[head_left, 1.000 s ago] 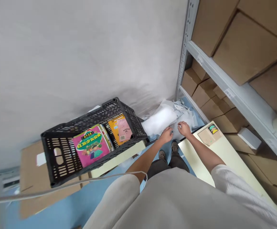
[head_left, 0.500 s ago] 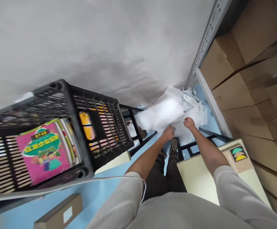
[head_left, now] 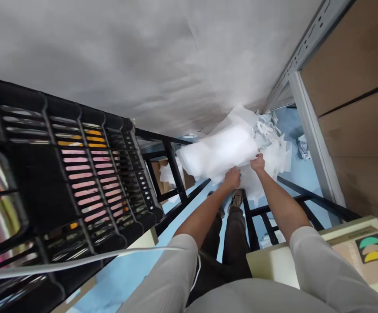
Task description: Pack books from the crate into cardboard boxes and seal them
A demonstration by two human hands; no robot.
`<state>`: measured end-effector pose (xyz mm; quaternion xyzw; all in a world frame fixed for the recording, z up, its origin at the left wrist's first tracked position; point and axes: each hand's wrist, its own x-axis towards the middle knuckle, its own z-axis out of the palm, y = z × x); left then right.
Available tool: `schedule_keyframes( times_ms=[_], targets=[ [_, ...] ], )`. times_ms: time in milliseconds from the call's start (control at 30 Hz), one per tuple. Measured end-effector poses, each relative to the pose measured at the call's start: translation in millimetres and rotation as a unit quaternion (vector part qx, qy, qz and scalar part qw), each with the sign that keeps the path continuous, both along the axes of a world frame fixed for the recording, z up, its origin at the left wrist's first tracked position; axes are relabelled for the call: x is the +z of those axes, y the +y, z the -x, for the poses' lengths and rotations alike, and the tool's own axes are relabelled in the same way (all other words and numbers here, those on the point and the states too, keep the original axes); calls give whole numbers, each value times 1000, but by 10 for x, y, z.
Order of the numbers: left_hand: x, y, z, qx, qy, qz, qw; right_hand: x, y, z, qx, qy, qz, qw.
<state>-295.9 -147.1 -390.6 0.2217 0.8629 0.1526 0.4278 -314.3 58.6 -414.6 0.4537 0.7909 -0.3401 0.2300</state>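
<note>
A large bundle of white translucent wrapping sheet [head_left: 218, 150] lies ahead of me against the wall, above the blue floor. My left hand [head_left: 233, 178] is at its lower edge, fingers curled against the sheet. To the right, my right hand [head_left: 257, 162] is closed on the edge of the same sheet. More crumpled white and pale blue scraps [head_left: 267, 130] are heaped just beyond my right hand. The fingertips of both hands are partly hidden against the white material.
A black plastic crate [head_left: 45, 187] with books stands at the left. Black metal frames [head_left: 172, 174] flank my legs. Cardboard boxes [head_left: 361, 126] fill a grey shelf [head_left: 319, 139] at the right. A pale yellow tabletop [head_left: 273, 261] is at lower right; a white cable [head_left: 111, 256] crosses at left.
Both hands have come up against the white sheet and closed on its edge. The view has shifted forward, so the crate looks larger and further left.
</note>
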Motion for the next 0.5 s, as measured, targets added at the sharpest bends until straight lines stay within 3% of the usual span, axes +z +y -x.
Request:
schedule_keyframes(
  times_ms=[200, 300, 500],
  targets=[
    [244, -60, -28, 1, 18, 41, 999, 325, -27, 48, 12, 104, 29, 994],
    [388, -77, -6, 6, 28, 58, 998, 530, 64, 58, -14, 146, 9, 989],
    [632, -103, 26, -4, 28, 67, 997, 811, 352, -26, -63, 129, -37, 989]
  ],
)
